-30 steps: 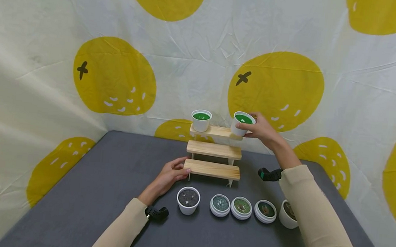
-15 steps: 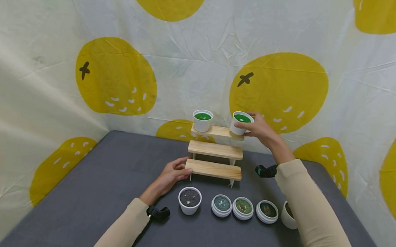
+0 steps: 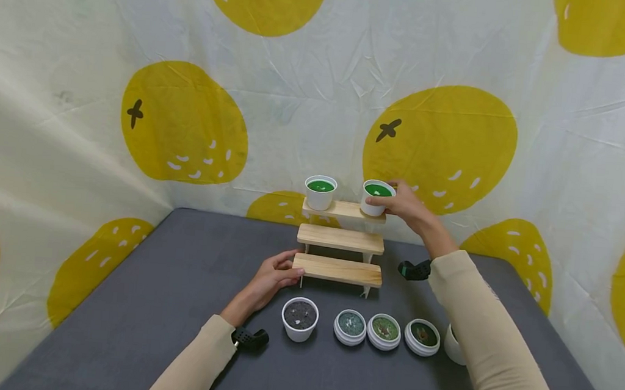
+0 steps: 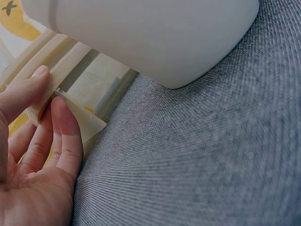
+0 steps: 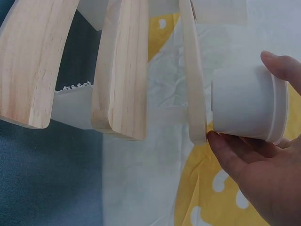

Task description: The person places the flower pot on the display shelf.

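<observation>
White and roughly upright, a green-topped cup (image 3: 372,207) is at the right end of the top step of a three-step wooden stand (image 3: 340,238) in the head view. The right hand (image 3: 407,207) holds it from the right, thumb and fingers clamped on its side. A second green-topped cup (image 3: 320,200) stands on the same step at the left end, well apart from the first. Lower and nearer, the left hand (image 3: 270,277) pinches the left end of the bottom step. On the grey surface (image 3: 331,380), nearer than the stand, a white cup with dark contents (image 3: 300,314) sits at left. To its right come a blue-grey-topped jar (image 3: 350,324), a green-topped jar (image 3: 386,329) just beside it, a dark-topped jar (image 3: 423,335) and a white container (image 3: 453,347) partly hidden by the right sleeve (image 3: 491,337). Behind hangs a pale cloth (image 3: 295,132) printed with yellow shapes.

From the left wrist, the thumb lies over the step's edge and the fingers curl beneath, by a pale support (image 4: 84,117); a large white cup wall fills the top.

From the right wrist, thumb and fingers grip opposite sides of the held cup. Its base is close to the top step, though whether they touch is hard to tell.
</observation>
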Demonstrator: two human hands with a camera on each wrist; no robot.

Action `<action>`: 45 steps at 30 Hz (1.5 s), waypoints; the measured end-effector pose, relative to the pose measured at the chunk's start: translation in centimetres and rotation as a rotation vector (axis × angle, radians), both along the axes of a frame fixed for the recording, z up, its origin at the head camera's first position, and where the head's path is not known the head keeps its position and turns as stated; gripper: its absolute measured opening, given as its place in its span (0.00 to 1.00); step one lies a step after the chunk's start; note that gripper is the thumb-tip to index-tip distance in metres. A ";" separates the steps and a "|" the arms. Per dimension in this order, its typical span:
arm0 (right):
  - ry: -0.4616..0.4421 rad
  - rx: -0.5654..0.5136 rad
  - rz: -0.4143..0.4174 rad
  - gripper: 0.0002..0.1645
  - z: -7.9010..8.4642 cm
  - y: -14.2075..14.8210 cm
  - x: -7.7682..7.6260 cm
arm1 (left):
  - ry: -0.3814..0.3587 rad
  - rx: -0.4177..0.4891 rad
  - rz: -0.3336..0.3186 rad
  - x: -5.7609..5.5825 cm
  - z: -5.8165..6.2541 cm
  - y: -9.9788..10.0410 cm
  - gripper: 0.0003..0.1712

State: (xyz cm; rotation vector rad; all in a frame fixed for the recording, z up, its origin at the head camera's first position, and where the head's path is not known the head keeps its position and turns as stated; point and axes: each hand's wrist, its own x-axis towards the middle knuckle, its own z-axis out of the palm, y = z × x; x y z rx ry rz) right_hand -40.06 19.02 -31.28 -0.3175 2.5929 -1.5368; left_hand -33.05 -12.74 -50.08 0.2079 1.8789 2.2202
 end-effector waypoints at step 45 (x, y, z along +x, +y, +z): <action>0.003 0.109 0.034 0.54 -0.9 1.4 1.6 | 0.010 0.005 0.003 -0.2 -0.3 0.0 0.39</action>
